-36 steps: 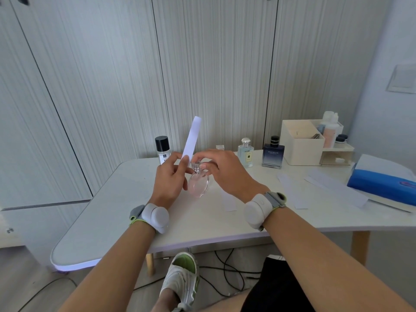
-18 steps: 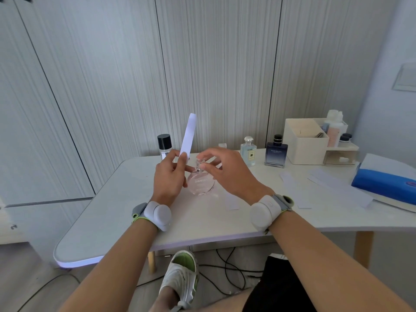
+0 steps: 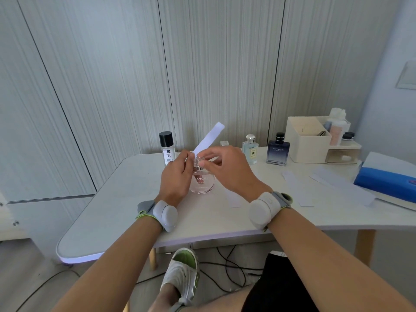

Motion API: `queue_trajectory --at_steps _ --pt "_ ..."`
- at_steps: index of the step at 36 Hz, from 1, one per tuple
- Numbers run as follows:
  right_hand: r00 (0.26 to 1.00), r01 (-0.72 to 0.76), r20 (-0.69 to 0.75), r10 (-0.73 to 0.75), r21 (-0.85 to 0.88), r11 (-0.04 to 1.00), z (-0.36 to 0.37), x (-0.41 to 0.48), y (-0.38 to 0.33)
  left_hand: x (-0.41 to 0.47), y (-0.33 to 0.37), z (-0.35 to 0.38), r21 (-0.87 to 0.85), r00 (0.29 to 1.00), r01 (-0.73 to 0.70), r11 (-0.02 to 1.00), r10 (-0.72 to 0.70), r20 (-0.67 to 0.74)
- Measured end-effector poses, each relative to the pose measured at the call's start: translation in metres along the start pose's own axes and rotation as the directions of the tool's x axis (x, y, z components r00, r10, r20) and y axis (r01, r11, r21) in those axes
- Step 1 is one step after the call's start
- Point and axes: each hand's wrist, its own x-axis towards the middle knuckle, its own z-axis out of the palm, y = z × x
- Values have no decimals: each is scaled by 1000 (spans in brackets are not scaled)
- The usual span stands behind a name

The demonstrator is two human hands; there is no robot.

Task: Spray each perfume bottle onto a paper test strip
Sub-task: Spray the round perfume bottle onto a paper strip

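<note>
A round clear bottle of pink perfume (image 3: 202, 183) stands on the white table (image 3: 126, 199) between my hands. My left hand (image 3: 174, 176) pinches the lower end of a white paper test strip (image 3: 209, 137), which slants up to the right, and lies against the bottle's left side. My right hand (image 3: 227, 167) pinches the clear cap (image 3: 199, 162) at the bottle's top. At the table's back stand a black-capped white bottle (image 3: 167, 148), a pale blue bottle (image 3: 250, 148) and a dark blue bottle (image 3: 278, 150).
Loose paper strips (image 3: 292, 185) lie on the table to the right. A cream organiser box (image 3: 308, 140) with small containers sits at the back right. A blue and white box (image 3: 387, 179) lies at the right edge. Cables and my sandalled foot (image 3: 182, 273) are under the table.
The pink bottle has come down from a tilt to stand upright on the table. The strip leans more to the right. My right fingers have moved onto the cap.
</note>
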Motion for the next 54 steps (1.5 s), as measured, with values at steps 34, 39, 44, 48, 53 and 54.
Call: queue_trajectory --at_steps 34,39,44,48,53,54 --pt "1000 17 25 -18 20 1000 1 5 10 -2 4 1 206 990 -107 973 124 -72" --pt "1000 9 5 -10 33 999 2 13 12 1 5 0 220 978 -11 975 56 -201" --pt "997 -8 -73 14 79 997 6 29 10 3 3 -2 205 951 80 975 -13 -308" --pt "992 -2 -122 13 87 996 18 45 13 1 7 -4 236 936 92 968 -3 -352" --pt "990 -17 -140 30 92 996 27 57 22 0 10 -4 259 918 144 955 -32 -395" --pt "990 -17 -139 30 94 995 30 61 23 1 9 -7 271 916 166 948 -47 -398"
